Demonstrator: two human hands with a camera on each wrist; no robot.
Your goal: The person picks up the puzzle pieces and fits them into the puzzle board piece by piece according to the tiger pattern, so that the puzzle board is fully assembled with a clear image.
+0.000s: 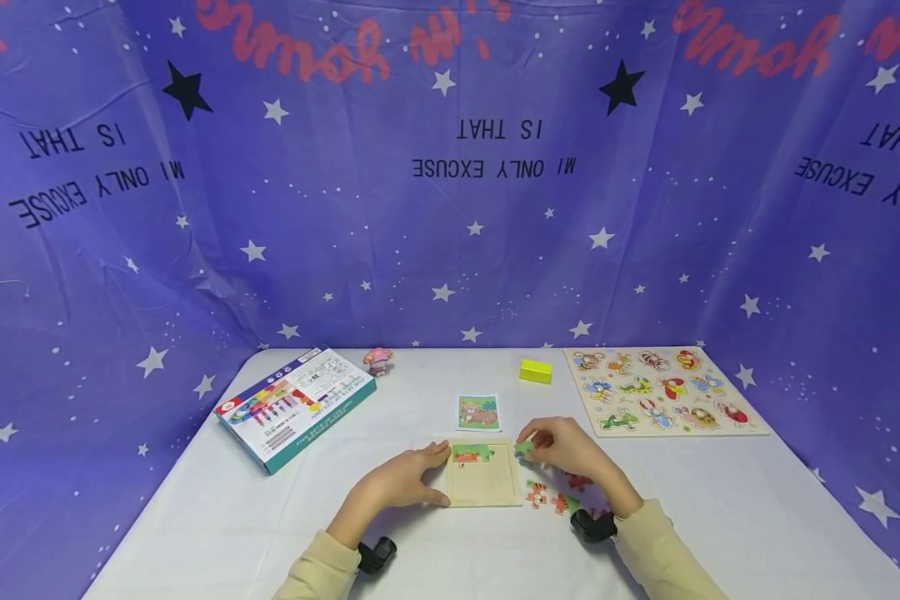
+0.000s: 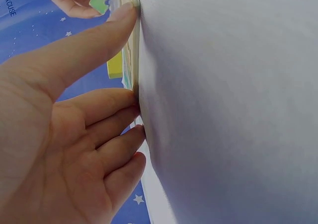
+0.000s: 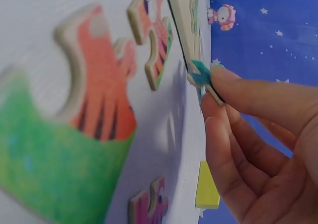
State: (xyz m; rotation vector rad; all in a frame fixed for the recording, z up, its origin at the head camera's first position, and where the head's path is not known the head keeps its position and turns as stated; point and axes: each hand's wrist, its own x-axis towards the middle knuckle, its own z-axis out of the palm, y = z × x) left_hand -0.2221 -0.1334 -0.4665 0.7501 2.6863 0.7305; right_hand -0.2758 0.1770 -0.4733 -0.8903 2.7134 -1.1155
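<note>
A pale wooden puzzle tray (image 1: 487, 487) lies on the table, with green and red joined pieces (image 1: 471, 453) along its top left. My left hand (image 1: 397, 480) rests against the tray's left edge, thumb near the front corner and fairly straight fingers farther back. Beyond the right edge, my right hand (image 1: 567, 447) pinches a green puzzle piece (image 3: 201, 77) between thumb and fingertips, just off the tray's upper right side. Loose puzzle pieces, among them an orange striped one (image 1: 536, 494), lie beneath that hand; its wrist partly hides some of them.
Behind the tray lies a picture card (image 1: 478, 413). A yellow block (image 1: 536, 372) and an insect puzzle board (image 1: 663, 392) are at the back right. On the left are a boxed toy set (image 1: 296, 408) and a small pink figure (image 1: 378, 360). A purple star curtain hangs behind the table.
</note>
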